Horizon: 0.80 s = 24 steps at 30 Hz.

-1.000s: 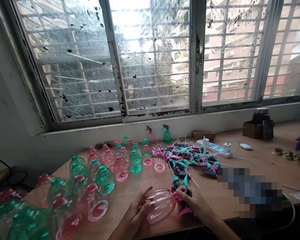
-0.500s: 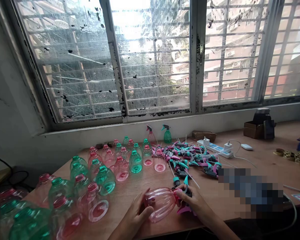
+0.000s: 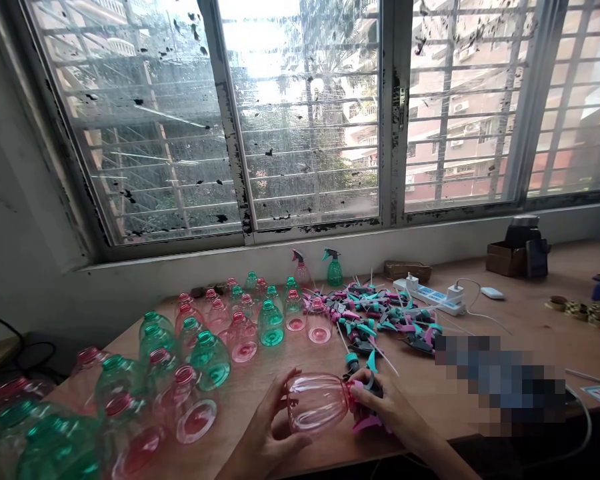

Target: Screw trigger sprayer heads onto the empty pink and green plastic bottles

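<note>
A clear pink spray bottle (image 3: pixel 319 403) lies sideways in the air just above the table's front edge. Around its base curve the fingers and thumb of my left hand (image 3: pixel 273 417). At the neck, my right hand (image 3: pixel 387 400) grips a spray head with a pink collar and a pink trigger (image 3: pixel 370 423); my fingers cover most of its body. Just behind that hand lies another spray head with a teal collar (image 3: pixel 351 360). To the left stand several capless bottles, pink (image 3: pixel 243 341) and green (image 3: pixel 210 360).
Several loose spray heads (image 3: pixel 365 313) with thin tubes form a pile beyond my hands. Two finished spray bottles, one green (image 3: pixel 335 270), stand by the wall. A power strip (image 3: pixel 430 297), a cardboard box (image 3: pixel 505 259) and a blurred dark object (image 3: pixel 505 383) are on the right.
The pink bottle has turned about its long axis and levelled out a little. My left fingers have shifted around its base, the thumb lower. My right hand stays at the neck.
</note>
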{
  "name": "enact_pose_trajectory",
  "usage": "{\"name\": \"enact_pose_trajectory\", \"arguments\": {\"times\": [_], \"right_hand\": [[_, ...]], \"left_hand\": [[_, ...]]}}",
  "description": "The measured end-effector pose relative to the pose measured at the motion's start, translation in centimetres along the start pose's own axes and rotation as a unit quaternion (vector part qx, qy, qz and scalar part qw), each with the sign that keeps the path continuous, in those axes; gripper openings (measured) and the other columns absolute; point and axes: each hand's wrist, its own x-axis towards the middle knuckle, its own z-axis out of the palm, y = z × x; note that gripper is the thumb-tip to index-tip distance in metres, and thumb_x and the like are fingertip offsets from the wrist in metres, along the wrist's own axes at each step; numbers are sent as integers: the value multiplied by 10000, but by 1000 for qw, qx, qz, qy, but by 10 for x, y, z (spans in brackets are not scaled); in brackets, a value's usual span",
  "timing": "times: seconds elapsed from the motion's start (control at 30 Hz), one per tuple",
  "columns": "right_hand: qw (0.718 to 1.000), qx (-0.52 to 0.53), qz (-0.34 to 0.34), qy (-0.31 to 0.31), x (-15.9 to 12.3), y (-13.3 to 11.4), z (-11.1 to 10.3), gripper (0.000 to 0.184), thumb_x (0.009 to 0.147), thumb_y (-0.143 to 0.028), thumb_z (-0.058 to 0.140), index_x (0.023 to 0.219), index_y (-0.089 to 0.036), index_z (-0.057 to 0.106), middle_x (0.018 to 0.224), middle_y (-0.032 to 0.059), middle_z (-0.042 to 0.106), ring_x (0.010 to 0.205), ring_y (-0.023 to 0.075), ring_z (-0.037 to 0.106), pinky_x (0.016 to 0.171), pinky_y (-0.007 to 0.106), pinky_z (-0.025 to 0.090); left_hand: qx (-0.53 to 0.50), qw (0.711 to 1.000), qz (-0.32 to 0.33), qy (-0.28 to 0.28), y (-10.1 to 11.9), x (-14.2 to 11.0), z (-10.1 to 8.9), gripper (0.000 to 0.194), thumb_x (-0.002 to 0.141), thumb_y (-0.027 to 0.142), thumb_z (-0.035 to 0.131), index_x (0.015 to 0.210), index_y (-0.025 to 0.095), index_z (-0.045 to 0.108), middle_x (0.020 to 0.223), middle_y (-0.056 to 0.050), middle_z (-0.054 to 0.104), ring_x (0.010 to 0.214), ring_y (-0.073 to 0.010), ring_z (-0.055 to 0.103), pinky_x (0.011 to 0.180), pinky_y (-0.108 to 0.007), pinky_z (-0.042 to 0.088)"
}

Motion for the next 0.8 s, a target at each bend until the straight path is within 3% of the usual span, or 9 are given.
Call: {"name": "enact_pose_trajectory", "arguments": {"times": [0.2,0.4,0.47,0.57,0.67,0.8], "right_hand": [[999,-28,3,-22,-4,-6,0,449,756,-611,753,834,-189,618,628,-2,687,569,177,632,574,289,489],[999,-41,4,-30,-8,-13,3,452,728,-618,768,804,-199,617,598,-17,674,545,164,614,557,278,483],[999,-36,7,-34,-8,-13,4,467,718,-630,770,794,-194,619,603,-6,686,545,167,621,558,279,490],[999,-33,14,-30,-6,-10,4,495,709,-654,764,763,-184,617,603,17,707,532,169,625,545,281,496],[999,-21,20,-31,-5,-5,3,504,718,-664,751,724,-180,610,594,33,720,513,167,626,533,281,496],[999,-12,19,-41,-3,-3,2,487,742,-648,740,715,-177,616,588,38,728,513,171,635,533,276,490]], "left_hand": [[-29,999,2,-18,15,-2,7,815,754,399,813,1460,377,408,1514,-95,493,1294,-343,556,1039,-447,526],[23,999,-5,-36,18,-6,4,827,789,350,750,1496,386,323,1361,-84,582,1071,-249,657,949,-387,570],[50,998,7,-32,16,-6,2,845,789,329,752,1505,409,310,1439,-83,526,1097,-257,649,986,-411,553],[87,995,55,-17,10,-5,0,840,809,326,742,1520,414,304,1636,-58,300,1385,-345,459,1119,-484,442],[108,991,78,-3,5,-4,1,758,876,332,688,1524,416,304,1680,-32,216,1533,-344,199,1175,-513,365],[122,990,73,12,3,-5,2,707,909,361,658,1522,420,312,1677,-24,240,1543,-327,176,1227,-521,266]]}}
